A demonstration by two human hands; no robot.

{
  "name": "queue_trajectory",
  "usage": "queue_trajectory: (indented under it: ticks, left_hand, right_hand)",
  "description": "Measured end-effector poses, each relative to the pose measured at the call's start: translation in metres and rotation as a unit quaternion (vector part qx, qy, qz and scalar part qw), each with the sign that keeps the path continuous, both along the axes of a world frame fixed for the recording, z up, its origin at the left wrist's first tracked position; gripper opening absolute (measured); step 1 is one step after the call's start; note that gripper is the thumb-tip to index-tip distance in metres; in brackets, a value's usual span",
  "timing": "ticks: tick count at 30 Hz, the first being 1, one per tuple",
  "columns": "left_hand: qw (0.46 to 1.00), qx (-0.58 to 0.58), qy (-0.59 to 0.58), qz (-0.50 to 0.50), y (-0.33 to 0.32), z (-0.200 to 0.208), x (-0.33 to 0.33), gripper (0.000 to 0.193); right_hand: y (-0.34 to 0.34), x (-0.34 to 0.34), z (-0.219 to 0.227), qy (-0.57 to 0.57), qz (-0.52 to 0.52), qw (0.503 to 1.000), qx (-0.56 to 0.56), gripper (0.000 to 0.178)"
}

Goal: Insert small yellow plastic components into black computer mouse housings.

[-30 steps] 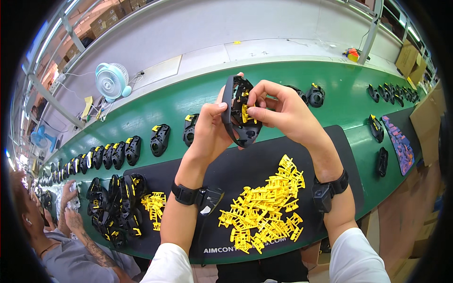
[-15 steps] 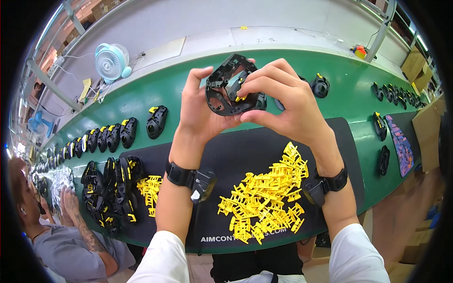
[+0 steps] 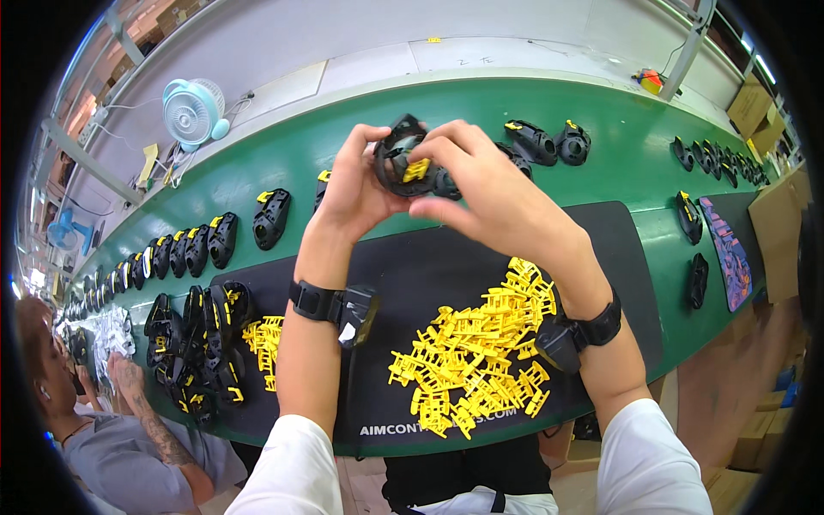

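Note:
My left hand (image 3: 350, 190) is wrapped round a black plastic shell (image 3: 396, 137), holding it up above the far side of the mat. A yellow plastic clip (image 3: 418, 170) sits inside the shell's opening. Reaching in from the right, my right hand (image 3: 493, 176) has its index fingertip at the clip. Its thumb is stretched out below, apart from that finger. Between my forearms lies a loose pile of yellow clips (image 3: 481, 343) on the black mat (image 3: 395, 275). Part of the shell is hidden behind my fingers.
Black shells with yellow clips line the green table (image 3: 300, 146) at left. More shells (image 3: 196, 339) are heaped beside a smaller clip pile (image 3: 264, 348). Others (image 3: 534, 142) stand behind my right hand. A pale blue fan (image 3: 193, 113) is at back left; a co-worker (image 3: 120, 446) sits at left.
The shell has turned in my left hand, so more of the yellow clip shows. My right thumb has come away from the shell's lower edge. The whole view has shifted slightly.

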State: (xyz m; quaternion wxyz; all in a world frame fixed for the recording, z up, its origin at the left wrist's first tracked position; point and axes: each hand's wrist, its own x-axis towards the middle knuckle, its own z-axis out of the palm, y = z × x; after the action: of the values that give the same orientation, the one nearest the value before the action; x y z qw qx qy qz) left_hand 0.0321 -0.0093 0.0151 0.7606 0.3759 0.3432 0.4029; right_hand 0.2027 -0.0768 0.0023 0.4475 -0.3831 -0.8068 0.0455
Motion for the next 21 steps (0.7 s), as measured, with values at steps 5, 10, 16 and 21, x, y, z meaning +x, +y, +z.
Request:
queue_trajectory:
  ticks: [5,10,16,21]
  left_hand:
    - [0.677,0.405,0.603,0.119,0.043,-0.067,-0.032,0.088]
    - [0.591,0.396,0.702,0.039,0.037,-0.074,-0.029,0.080]
    - [0.508,0.581,0.634,0.041,0.024,-0.066,-0.014,0.069]
    - [0.570,0.626,0.529,-0.056,0.018,-0.075,-0.005,0.059]
  right_hand:
    - [-0.025,-0.011,0.012,-0.254,0.117,0.915,-0.291,0.042]
    - [-0.030,-0.036,0.004,-0.339,0.137,0.835,-0.411,0.022]
    - [-0.017,-0.013,-0.006,-0.227,0.086,0.905,-0.350,0.020]
    - [-0.004,0.018,0.014,-0.178,0.090,0.924,-0.326,0.029]
